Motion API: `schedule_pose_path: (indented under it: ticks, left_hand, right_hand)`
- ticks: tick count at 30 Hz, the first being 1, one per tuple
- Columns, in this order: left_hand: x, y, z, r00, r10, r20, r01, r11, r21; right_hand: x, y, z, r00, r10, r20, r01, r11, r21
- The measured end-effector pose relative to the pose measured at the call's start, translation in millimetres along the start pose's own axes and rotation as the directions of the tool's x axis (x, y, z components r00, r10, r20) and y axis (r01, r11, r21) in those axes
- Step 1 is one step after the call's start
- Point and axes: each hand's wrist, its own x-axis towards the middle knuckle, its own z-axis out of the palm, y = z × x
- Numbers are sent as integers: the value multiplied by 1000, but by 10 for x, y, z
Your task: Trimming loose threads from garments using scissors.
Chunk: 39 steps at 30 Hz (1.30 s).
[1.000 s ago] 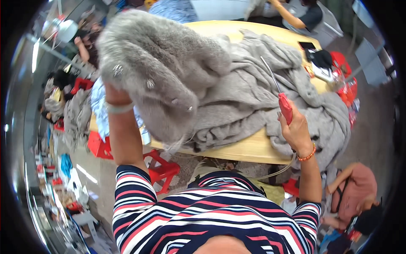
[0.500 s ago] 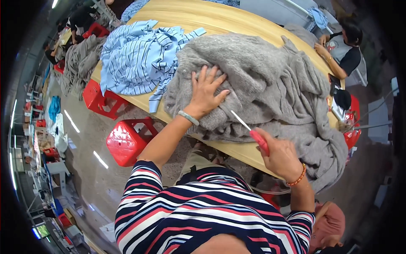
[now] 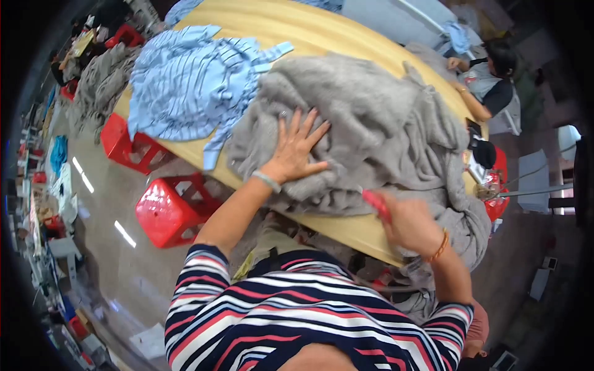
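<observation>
Knitwear (image 3: 365, 93), grey and fuzzy, is lying in deep folds on a pale wood table (image 3: 334, 28), directly beneath the left hand (image 3: 292, 154) and spreading well beyond its fingertips and off to their right. We are seeing the left fingers splayed flat on the folds, gripping nothing, thumb standing out to the right; a pale bangle (image 3: 267, 180) is circling the wrist behind them. Right of these fingers and nearer the body, the right hand (image 3: 413, 222) is curling closed around a red-handled tool (image 3: 378, 208). We are finding the handle slanting up toward the left fingers, over the near edge of the knitwear; its tip is blurring, so we are not able to tell whether it is touching the folds. An orange bracelet (image 3: 439, 246) is sitting on the wrist behind the right fingers. Past those fingers, to the right, part of the knitwear is hanging over the table edge. Left of the left fingers, we are noting a light-blue striped garment (image 3: 192, 86) lying heaped on the table, with a glossy red stool (image 3: 170, 210) standing below, left of the wrist. Beyond both sets of fingers, up to the right, a person (image 3: 489, 80) in a dark-sleeved top is sitting beside the table.
</observation>
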Motion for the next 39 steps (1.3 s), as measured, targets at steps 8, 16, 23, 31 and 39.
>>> schedule_pose_path:
  ticks: [8, 16, 23, 31, 39]
  left_hand:
    - [-129, 152, 5, 1000, 12, 15, -12, 999, -37]
    - [-164, -318, 271, 698, -691, -190, 101, 357, -929]
    - [-57, -204, 295, 788, -601, -133, -56, 146, -988]
    - [-186, -430, 272, 800, -598, 52, -74, -185, -980]
    - [-206, -389, 262, 782, -580, 229, 132, -205, -970]
  right_hand:
    - [295, -191, 73, 991, -80, -105, 92, 989, 117]
    - [37, -158, 73, 998, -59, -25, 62, 989, 133]
    - [343, -338, -91, 976, -85, -202, 100, 993, 63]
    - [128, -502, -12, 1000, -5, -23, 7, 997, 73]
    - [-46, -611, 36, 995, 44, 90, -54, 992, 110]
